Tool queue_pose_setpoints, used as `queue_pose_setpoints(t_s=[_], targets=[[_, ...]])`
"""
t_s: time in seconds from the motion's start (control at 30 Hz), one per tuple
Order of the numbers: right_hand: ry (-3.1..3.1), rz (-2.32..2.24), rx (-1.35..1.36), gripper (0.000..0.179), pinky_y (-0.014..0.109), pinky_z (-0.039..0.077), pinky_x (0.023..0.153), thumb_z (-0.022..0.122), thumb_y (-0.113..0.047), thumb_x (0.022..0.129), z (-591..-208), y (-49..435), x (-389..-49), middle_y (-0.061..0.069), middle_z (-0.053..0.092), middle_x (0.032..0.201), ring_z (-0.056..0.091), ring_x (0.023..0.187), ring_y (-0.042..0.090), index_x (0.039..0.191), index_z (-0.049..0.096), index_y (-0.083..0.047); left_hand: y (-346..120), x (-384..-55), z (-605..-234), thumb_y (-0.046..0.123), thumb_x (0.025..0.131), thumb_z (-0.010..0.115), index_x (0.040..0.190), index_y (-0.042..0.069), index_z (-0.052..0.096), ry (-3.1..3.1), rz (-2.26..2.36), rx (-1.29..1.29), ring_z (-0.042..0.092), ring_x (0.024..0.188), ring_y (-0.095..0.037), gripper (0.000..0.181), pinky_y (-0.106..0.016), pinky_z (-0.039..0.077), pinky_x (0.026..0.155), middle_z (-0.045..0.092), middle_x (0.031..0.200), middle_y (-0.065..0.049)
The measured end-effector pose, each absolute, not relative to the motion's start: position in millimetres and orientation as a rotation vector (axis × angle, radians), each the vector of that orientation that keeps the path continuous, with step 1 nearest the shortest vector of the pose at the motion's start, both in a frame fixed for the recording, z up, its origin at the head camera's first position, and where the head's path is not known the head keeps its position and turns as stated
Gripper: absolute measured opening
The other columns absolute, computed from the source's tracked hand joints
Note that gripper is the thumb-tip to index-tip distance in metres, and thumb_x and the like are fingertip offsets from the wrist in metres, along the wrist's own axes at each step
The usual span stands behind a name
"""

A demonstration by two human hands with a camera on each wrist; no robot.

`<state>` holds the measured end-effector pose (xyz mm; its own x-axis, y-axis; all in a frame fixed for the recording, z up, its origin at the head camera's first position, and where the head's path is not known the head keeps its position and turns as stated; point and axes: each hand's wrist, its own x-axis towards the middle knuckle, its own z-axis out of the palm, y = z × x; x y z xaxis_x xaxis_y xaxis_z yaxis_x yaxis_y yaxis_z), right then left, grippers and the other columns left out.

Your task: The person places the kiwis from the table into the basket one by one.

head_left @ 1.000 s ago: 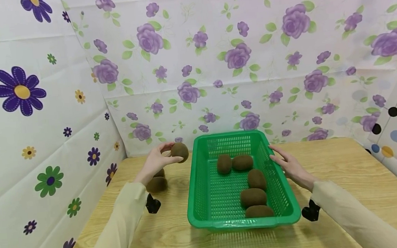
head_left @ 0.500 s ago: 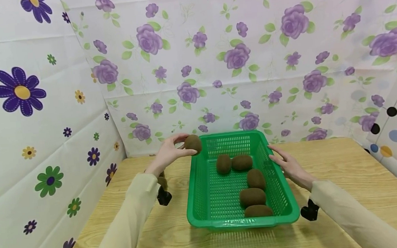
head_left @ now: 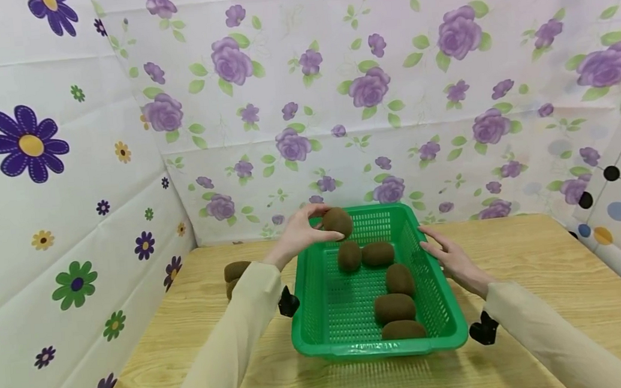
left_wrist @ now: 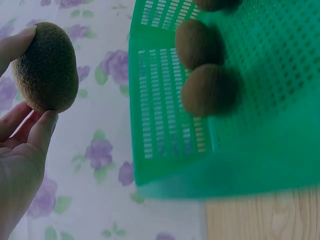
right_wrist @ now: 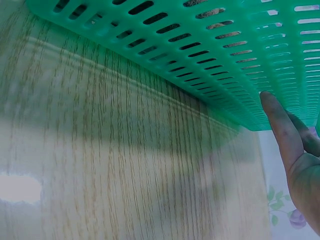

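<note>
My left hand [head_left: 298, 234] pinches a brown, fuzzy kiwi [head_left: 338, 223] between thumb and fingertips, over the back left part of a green plastic basket [head_left: 375, 350]. The left wrist view shows that kiwi [left_wrist: 47, 67] held up beside the basket wall. Inside the basket lie several more kiwis: a pair [head_left: 378, 253] side by side near the back, others [head_left: 394, 308] along the right. With fingers extended, my right hand [head_left: 456, 262] touches the outside of the basket's right wall; in the right wrist view its thumb [right_wrist: 280, 125] lies along the slotted side.
Left of the basket, more kiwis [head_left: 237, 271] sit on the wooden table [head_left: 521, 263], partly covered by the left sleeve. A flowered cloth [head_left: 360, 124] hangs behind the table, and another [head_left: 38, 237] borders it at the left.
My left hand has carried the kiwi rightward from beside the basket to over its back left part. My right hand stays at the basket's right wall.
</note>
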<state>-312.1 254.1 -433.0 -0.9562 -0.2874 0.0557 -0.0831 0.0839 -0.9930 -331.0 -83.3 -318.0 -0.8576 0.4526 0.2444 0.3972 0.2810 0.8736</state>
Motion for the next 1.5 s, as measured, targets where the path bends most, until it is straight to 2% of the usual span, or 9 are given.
queue_pose_setpoints(t_s=[0.13,0.23,0.37,0.57,0.93,1.1,1.33,1.5], targets=[[2.213,-1.979,-0.371,0.059,0.036,0.047,0.053,0.044,-0.034,0.096,-433.7,253.8,-312.7,-0.001,0.034,0.052,0.040,0.046,0.012,0.146,0.016,-0.023,-69.2,-331.0,-321.9,0.017,0.070,0.079,0.125,0.006,0.051,2.523,1.616,0.841,0.046,0.111,-0.017,0.062,-0.023,0.041,0.086,0.048,0.123,-0.004],[2.215,-1.983,-0.361,0.060,0.036,0.047,0.053,0.045,-0.034,0.095,-434.1,254.2,-313.1,-0.001,0.033,0.051,0.039,0.045,0.012,0.146,0.016,-0.023,-60.5,-331.4,-325.3,0.017,0.070,0.079,0.122,0.005,0.052,2.519,1.622,0.874,0.046,0.109,-0.017,0.060,-0.021,0.041,0.085,0.049,0.120,-0.003],[2.193,-2.005,-0.374,0.061,0.042,0.049,0.060,0.044,-0.033,0.096,-434.0,254.4,-313.3,0.002,0.042,0.056,0.048,0.054,0.015,0.147,0.014,-0.021,-50.7,-331.0,-331.5,0.018,0.070,0.079,0.122,0.006,0.052,2.512,1.614,0.892,0.047,0.109,-0.017,0.060,-0.023,0.041,0.085,0.050,0.120,-0.003],[2.201,-1.990,-0.353,0.059,0.040,0.049,0.057,0.044,-0.033,0.096,-432.2,253.4,-312.1,0.003,0.040,0.055,0.047,0.052,0.015,0.147,0.015,-0.023,-38.8,-328.4,-344.9,0.025,0.070,0.079,0.123,0.009,0.053,2.597,1.500,0.861,0.049,0.106,-0.017,0.061,-0.028,0.043,0.084,0.051,0.120,-0.002],[2.194,-1.998,-0.358,0.059,0.044,0.050,0.062,0.044,-0.032,0.096,-432.8,254.2,-312.3,0.010,0.049,0.070,0.053,0.061,0.018,0.147,0.014,-0.022,-30.3,-328.9,-372.9,0.022,0.071,0.079,0.122,0.007,0.053,2.599,1.417,0.798,0.053,0.100,-0.019,0.060,-0.028,0.045,0.079,0.052,0.116,-0.004],[2.194,-1.998,-0.358,0.059,0.042,0.049,0.060,0.044,-0.032,0.096,-432.3,253.7,-312.6,0.006,0.046,0.063,0.050,0.057,0.016,0.147,0.014,-0.023,-29.3,-329.5,-379.2,0.026,0.070,0.080,0.121,0.007,0.055,2.679,1.306,0.804,0.050,0.102,-0.019,0.061,-0.034,0.042,0.083,0.053,0.115,-0.003],[2.216,-1.993,-0.352,0.059,0.036,0.047,0.053,0.044,-0.032,0.096,-431.2,253.8,-311.8,0.001,0.036,0.053,0.042,0.049,0.013,0.146,0.016,-0.023,-23.9,-331.6,-383.4,0.026,0.070,0.080,0.122,0.008,0.054,2.661,1.255,0.791,0.048,0.106,-0.019,0.061,-0.034,0.041,0.085,0.052,0.118,-0.003],[2.229,-1.979,-0.348,0.059,0.034,0.047,0.051,0.044,-0.032,0.096,-431.5,253.7,-312.1,0.001,0.038,0.054,0.043,0.048,0.013,0.147,0.016,-0.022,-19.5,-333.9,-388.5,0.024,0.068,0.081,0.120,0.006,0.055,2.652,1.198,0.780,0.049,0.103,-0.019,0.061,-0.032,0.042,0.084,0.053,0.115,-0.003]])
